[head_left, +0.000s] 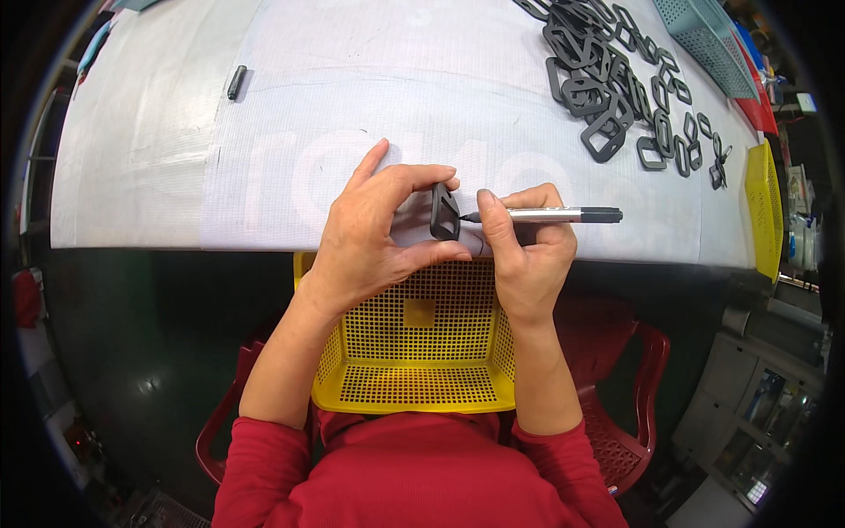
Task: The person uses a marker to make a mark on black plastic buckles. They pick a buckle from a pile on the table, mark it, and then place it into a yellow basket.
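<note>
My left hand (pixel 365 224) grips a small black rectangular frame (pixel 437 213) between thumb and fingers, just above the table's near edge. Its index finger points away from the frame. In my right hand (pixel 533 251) is a marker pen (pixel 554 215) with a silver-white barrel and black end. The pen lies nearly level, its dark tip at the frame's right side; whether it touches cannot be made out. A black pen cap (pixel 237 82) lies by itself at the far left of the table.
Many similar black frames (pixel 607 132) lie heaped at the far right of the white-covered table (pixel 299 114). Beyond them stands a teal basket (pixel 704 44). A yellow basket (pixel 764 211) is at the right edge. Another yellow basket (pixel 418 387) rests at my lap, below my hands.
</note>
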The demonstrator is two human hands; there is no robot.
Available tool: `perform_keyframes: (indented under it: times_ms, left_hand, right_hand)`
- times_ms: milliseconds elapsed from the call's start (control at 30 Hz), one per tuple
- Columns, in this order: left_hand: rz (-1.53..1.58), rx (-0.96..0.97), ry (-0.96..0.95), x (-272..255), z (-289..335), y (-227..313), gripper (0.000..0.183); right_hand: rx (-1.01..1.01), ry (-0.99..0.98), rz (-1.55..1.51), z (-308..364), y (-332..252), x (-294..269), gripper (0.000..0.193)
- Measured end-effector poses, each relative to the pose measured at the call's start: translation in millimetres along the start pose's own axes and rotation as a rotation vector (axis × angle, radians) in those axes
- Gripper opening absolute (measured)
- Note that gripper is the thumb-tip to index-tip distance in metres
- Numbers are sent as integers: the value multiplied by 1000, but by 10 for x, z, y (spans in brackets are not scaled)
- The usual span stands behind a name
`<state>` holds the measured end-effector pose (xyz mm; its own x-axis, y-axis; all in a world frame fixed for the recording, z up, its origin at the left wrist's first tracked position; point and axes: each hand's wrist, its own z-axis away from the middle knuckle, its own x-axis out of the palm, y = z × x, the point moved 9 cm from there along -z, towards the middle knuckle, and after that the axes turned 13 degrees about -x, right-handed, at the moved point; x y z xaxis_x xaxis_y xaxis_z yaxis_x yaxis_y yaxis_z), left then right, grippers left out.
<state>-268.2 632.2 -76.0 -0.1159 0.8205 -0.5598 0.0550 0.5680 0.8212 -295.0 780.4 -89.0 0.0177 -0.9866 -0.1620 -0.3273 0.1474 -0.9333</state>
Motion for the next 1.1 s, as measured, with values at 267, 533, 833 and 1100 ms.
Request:
perform_keyframes:
  times_ms: [267, 533, 833, 1100]
  left_hand:
    - [4, -1, -1, -13, 0, 4, 61]
    - [11, 53, -26, -57, -30, 83, 57]
    - [1029, -479, -756, 247, 75, 51, 45]
    - [519, 157, -121, -148, 51, 337, 75]
  right_hand:
    - [-12, -2, 8, -1, -18, 9, 20]
    - [-68, 45, -301, -69, -156, -86, 15]
    - [-161, -207, -362, -256, -430, 21, 19]
    - [449, -87, -789, -65, -15, 277, 15]
